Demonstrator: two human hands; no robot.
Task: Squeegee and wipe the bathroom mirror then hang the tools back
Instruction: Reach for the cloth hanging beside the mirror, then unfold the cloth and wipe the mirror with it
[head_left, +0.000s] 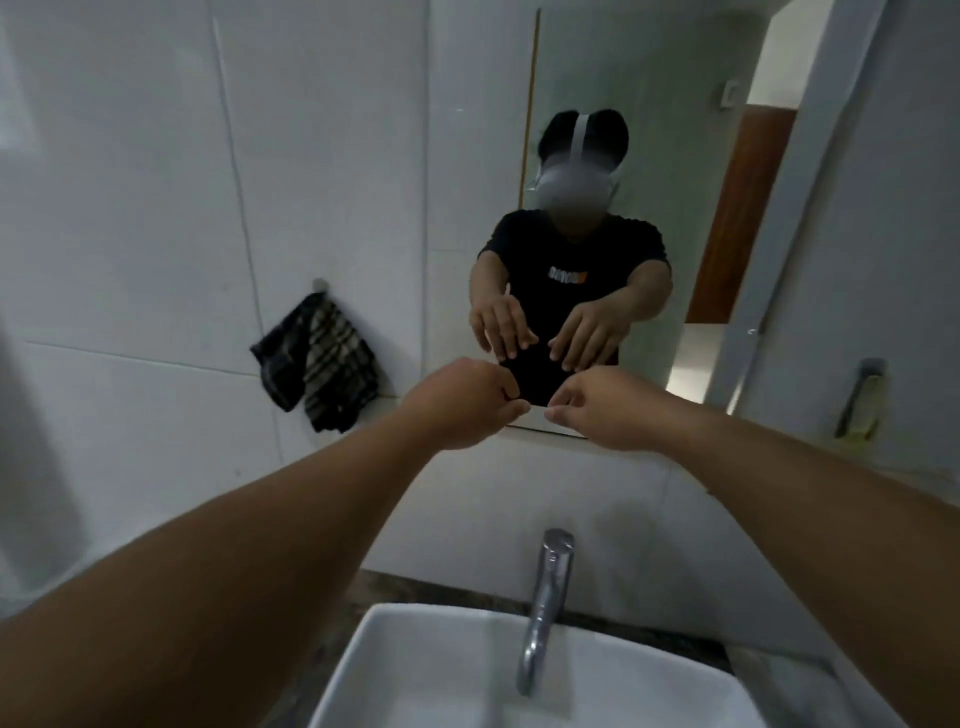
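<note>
Head view: mirror (649, 130) reflects shirt's unreadable print.

Light: dim, cool and even, brightest through the doorway reflected in the mirror (623, 156).
Sharpness: soft throughout, forearms blurred.
Edges: wide-angle bending of tile lines.
Glare: none.

Large white wall tiles (130, 208) with thin grout lines cover the dim room. A white basin (415, 675) sits on a dark speckled counter (395, 584), with a chrome tap (545, 597) rising behind it.
</note>
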